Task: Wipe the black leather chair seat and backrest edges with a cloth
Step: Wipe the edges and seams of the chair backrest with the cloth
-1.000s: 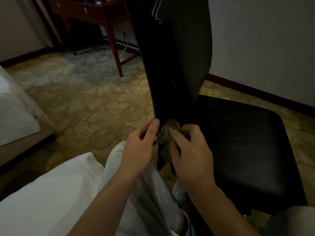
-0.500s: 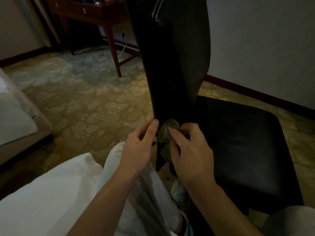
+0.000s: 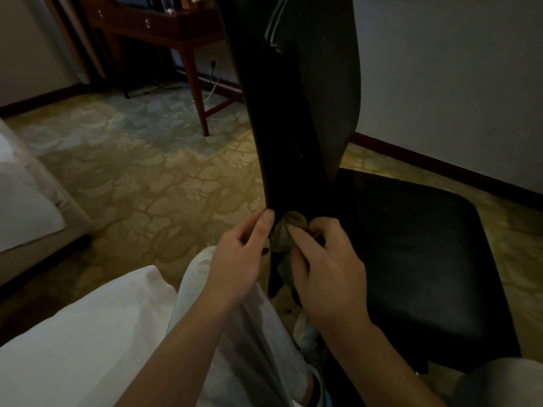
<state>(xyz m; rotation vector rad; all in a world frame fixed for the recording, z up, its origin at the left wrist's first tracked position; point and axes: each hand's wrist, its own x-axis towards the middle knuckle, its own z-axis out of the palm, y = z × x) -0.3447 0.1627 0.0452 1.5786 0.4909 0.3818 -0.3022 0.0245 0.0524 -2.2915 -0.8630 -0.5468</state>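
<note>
At 7 o'clock a white pillow (image 3: 73,348) lay nearest, with a leg in pale trousers (image 3: 235,333) at 6 o'clock beside it. Just beyond, the left hand (image 3: 238,259) pinched the lower edge of the black backrest (image 3: 293,113), its thumb flat against the leather and its fingers mostly hidden behind. Touching it at 3 o'clock, the right hand (image 3: 326,274) had its fingers curled round a bunched olive cloth (image 3: 283,233), pressing it against that same lower edge. The cloth sat between the two thumbs, with part of it hanging down below them. The black seat (image 3: 426,259) spread toward 4 o'clock. Patterned carpet (image 3: 132,186) ran out to 10 o'clock past a bed (image 3: 23,207) at 9 o'clock. Farthest, at 11 o'clock, stood a wooden desk (image 3: 164,27), with a plugged-in cable (image 3: 213,66) on the wall behind it.
</note>
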